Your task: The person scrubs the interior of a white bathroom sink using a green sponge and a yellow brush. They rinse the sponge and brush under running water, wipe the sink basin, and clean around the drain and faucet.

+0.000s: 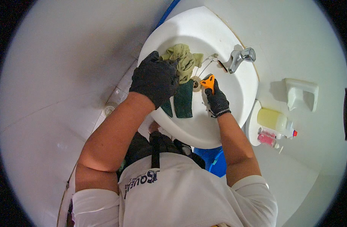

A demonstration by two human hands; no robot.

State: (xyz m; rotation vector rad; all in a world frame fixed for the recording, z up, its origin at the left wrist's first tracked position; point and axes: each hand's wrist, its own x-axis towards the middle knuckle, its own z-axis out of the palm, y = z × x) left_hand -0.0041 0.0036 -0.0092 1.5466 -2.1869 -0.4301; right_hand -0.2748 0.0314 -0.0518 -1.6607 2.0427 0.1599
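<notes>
My right hand (217, 99), in a black glove, grips a small orange scraper (209, 82) over the bowl of a white washbasin (190, 132). The scraper's head is beside the drain hole (195, 84). My left hand (155, 79), also gloved in black, is over the basin's left side, against a crumpled yellow-green cloth (182, 58). Its back faces me and hides the fingers, so whether it holds the cloth is unclear. Below the cloth lies a dark green scouring pad (183, 102), with another dark green piece (167, 109) partly under my left hand.
A chrome tap (239, 60) stands at the basin's right rim. A bead chain (205, 69) runs across the bowl. On the right wall are a ceramic soap dish (301, 92) and a shelf (252, 124) with a yellow bottle (271, 118) and a pink bottle (267, 139). A blue bucket (218, 167) stands below.
</notes>
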